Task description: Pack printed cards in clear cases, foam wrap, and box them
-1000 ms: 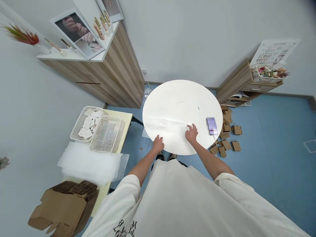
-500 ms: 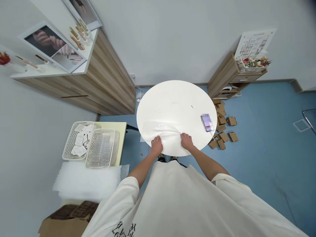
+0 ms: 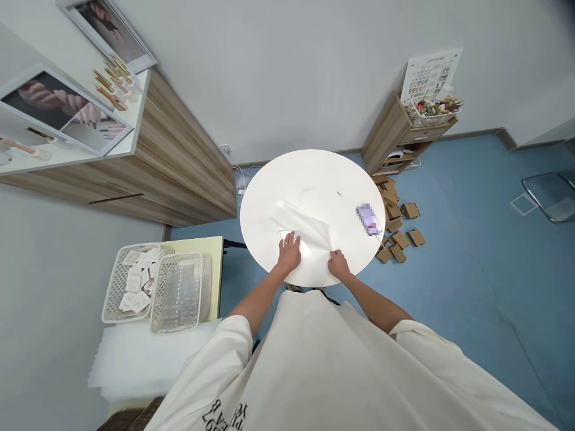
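A thin white packing foam sheet [image 3: 308, 222] lies folded and creased on the round white table [image 3: 291, 167]. My right hand [image 3: 338, 264] is closed on the sheet's near right corner, by the table's front edge. My left hand [image 3: 290, 254] rests with fingers apart over a small clear, shiny item [image 3: 283, 234] at the sheet's near left side. Its fingertips touch the item, which they partly cover, so its exact kind is hard to make out. A phone [image 3: 368, 219], blurred out, lies at the table's right side.
Left of me, a side table [image 3: 215, 269] bears a basket of white cards [image 3: 135, 281], a basket of clear plastic boxes [image 3: 179, 293] and stacked foam sheets [image 3: 144, 359]. Small brown boxes [image 3: 393, 224] lie on the floor at right. Wooden cabinets [image 3: 188, 149] stand along the wall.
My left hand has moved forward from the table's near edge onto the clear item, its fingers now spread. The foam sheet's left side has shifted and folded over. My right hand keeps its corner.
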`<state>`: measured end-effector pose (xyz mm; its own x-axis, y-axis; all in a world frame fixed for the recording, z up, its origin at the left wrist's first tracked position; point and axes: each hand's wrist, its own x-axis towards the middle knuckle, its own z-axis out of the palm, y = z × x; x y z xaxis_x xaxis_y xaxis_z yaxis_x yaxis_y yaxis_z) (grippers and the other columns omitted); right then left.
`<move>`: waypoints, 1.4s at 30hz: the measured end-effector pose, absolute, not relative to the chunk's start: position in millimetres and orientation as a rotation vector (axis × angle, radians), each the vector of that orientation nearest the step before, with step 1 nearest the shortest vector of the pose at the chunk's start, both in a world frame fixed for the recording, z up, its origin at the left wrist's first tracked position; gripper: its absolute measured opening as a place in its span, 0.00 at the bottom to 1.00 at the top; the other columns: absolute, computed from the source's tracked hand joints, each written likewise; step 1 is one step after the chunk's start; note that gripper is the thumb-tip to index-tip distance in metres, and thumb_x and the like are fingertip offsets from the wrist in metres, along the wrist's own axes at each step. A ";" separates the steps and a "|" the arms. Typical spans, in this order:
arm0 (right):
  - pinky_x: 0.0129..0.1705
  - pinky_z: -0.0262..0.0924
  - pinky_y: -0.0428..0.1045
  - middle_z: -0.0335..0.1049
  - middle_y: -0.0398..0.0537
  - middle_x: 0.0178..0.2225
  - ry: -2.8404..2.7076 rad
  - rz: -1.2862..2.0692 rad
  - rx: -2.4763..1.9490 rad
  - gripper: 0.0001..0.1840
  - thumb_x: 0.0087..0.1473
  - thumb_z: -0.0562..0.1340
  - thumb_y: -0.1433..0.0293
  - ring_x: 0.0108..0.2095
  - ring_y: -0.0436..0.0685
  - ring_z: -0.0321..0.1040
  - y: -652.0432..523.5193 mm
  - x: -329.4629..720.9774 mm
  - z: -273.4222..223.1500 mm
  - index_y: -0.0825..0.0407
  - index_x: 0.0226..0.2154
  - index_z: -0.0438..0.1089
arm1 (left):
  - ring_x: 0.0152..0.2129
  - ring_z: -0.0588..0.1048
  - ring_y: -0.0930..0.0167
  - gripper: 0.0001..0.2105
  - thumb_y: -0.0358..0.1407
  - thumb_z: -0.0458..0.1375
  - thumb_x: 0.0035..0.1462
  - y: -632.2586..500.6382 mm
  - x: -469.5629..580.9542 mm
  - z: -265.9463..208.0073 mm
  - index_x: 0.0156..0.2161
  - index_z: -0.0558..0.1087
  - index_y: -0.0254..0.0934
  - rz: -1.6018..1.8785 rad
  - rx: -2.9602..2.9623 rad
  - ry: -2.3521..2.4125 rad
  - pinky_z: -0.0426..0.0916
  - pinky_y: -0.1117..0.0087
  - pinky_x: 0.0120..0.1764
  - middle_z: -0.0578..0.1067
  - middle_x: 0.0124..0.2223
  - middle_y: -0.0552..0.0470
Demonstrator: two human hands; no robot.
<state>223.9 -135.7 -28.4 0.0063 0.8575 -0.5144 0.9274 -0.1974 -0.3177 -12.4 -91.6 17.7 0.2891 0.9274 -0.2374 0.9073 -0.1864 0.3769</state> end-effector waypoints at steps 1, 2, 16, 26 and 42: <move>0.49 0.59 0.53 0.61 0.61 0.53 1.947 -0.962 2.099 0.20 0.62 0.50 0.74 0.49 0.63 0.63 -135.4 220.8 -27.0 0.56 0.53 0.68 | 0.69 0.44 0.55 0.30 0.30 0.48 0.60 -93.5 -15.7 14.7 0.68 0.55 0.36 0.039 2.101 1.649 0.41 0.47 0.66 0.48 0.72 0.39; 0.49 0.58 0.52 0.61 0.60 0.53 1.982 -0.971 2.048 0.20 0.62 0.50 0.74 0.49 0.63 0.63 -134.8 216.7 -25.8 0.55 0.53 0.68 | 0.69 0.45 0.55 0.30 0.31 0.49 0.60 -95.3 -19.3 11.7 0.67 0.55 0.37 0.020 2.082 1.653 0.42 0.47 0.66 0.48 0.72 0.39; 0.52 0.57 0.53 0.60 0.60 0.58 2.173 -0.923 1.738 0.28 0.63 0.49 0.74 0.54 0.63 0.60 -125.9 170.8 -26.5 0.52 0.65 0.56 | 0.67 0.51 0.56 0.30 0.33 0.48 0.61 -97.5 -64.6 -14.1 0.68 0.52 0.37 -0.247 1.965 1.665 0.51 0.53 0.63 0.49 0.72 0.40; 0.61 0.47 0.60 0.45 0.56 0.69 2.074 -0.707 1.850 0.33 0.59 0.53 0.70 0.64 0.68 0.47 -129.1 194.3 -32.5 0.50 0.67 0.54 | 0.67 0.52 0.57 0.27 0.24 0.50 0.54 -59.9 -77.8 -20.7 0.60 0.60 0.36 -0.160 2.057 1.667 0.53 0.52 0.62 0.52 0.70 0.38; 0.59 0.50 0.59 0.47 0.57 0.68 1.931 -0.775 1.978 0.33 0.59 0.54 0.68 0.63 0.68 0.50 -137.6 186.5 -31.0 0.50 0.66 0.53 | 0.56 0.64 0.56 0.23 0.25 0.55 0.50 -45.2 -97.6 -41.5 0.54 0.62 0.37 -0.088 2.196 1.551 0.55 0.55 0.58 0.66 0.55 0.38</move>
<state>186.5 -137.6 -31.0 -0.0316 0.8378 -0.5451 0.9822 -0.0749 -0.1720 -97.6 -45.2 -41.5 0.3666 0.8799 -0.3022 0.9084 -0.2683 0.3207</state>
